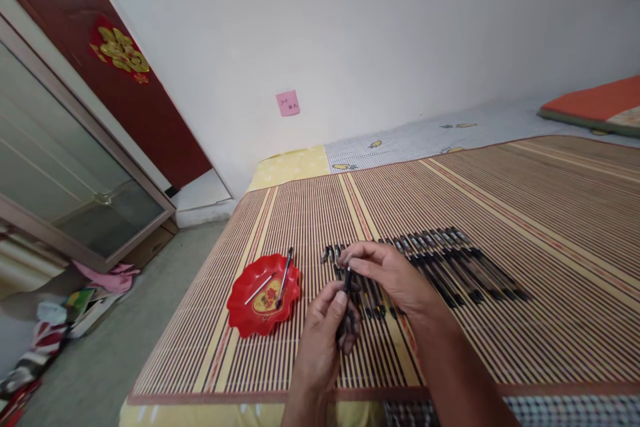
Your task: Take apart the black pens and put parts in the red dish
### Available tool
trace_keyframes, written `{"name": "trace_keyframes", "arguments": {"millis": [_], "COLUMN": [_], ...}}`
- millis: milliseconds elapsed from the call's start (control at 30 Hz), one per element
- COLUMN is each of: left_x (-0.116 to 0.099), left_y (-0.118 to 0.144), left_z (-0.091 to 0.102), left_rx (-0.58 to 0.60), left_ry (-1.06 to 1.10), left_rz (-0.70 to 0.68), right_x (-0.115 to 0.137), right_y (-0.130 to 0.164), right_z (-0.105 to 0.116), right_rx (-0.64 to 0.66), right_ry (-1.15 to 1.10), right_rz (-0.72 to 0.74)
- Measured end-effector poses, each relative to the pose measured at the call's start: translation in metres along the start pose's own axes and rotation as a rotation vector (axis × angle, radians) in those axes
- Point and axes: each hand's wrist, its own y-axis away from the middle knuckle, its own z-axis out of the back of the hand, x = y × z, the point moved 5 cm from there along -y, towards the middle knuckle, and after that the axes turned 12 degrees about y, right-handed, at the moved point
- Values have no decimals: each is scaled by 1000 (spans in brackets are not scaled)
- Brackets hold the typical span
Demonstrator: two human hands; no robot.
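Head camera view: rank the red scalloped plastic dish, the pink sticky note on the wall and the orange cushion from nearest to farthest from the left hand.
1. Red scalloped plastic dish, just left of the left hand.
2. Pink sticky note, up on the wall.
3. Orange cushion, far right.

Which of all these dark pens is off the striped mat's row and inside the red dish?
The dark pen leaning across the red scalloped plastic dish, beside a thin white refill. The others lie in the row or in the hands.

Dish point(263, 293) left of pen row point(440, 260)
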Motion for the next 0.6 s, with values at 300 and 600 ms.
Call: {"name": "trace_keyframes", "arguments": {"millis": [300,600], "left_x": [2,5], "left_y": [-1,0], "left_z": [0,-2], "left_rx": [0,-23], "left_ry": [16,27], "left_rz": [-8,3], "right_x": [-3,-5], "right_y": [0,-1], "right_z": [1,4], "right_rx": [61,19], "right_ry": [17,1], "right_rz": [-10,-58]}}
